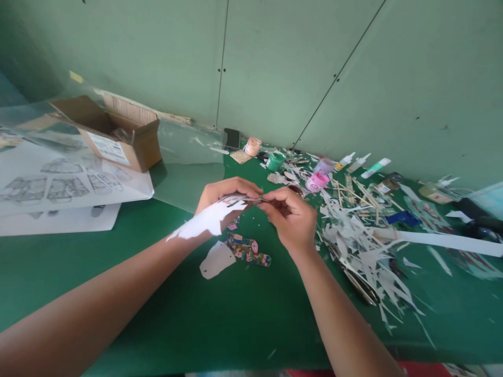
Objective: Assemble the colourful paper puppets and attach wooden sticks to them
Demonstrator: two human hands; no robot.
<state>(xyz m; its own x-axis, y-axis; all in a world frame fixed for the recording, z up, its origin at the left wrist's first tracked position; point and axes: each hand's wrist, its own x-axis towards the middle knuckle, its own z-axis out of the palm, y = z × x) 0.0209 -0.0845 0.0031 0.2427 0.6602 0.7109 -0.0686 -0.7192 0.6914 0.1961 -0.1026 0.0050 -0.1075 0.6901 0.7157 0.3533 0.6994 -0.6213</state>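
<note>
My left hand [223, 196] is closed on a white paper cut-out [206, 220] that hangs back over my wrist. My right hand [291, 214] is pinched around a thin dark tool [255, 199] whose tip meets the paper's top edge; I cannot make out what kind of tool it is. Both hands hover just above the green table [176, 293]. Below them lie a colourful printed paper piece [247, 250] and a white cut paper shape [215, 260].
A heap of white paper scraps [365, 246] with scissors [356, 277] lies right of my hands. Small paint pots [316, 180], glue tubes [375, 167] and wooden sticks sit behind. A cardboard box [118, 133], printed sheets [58, 180], clear film and a phone [231, 139] stand at the left and back.
</note>
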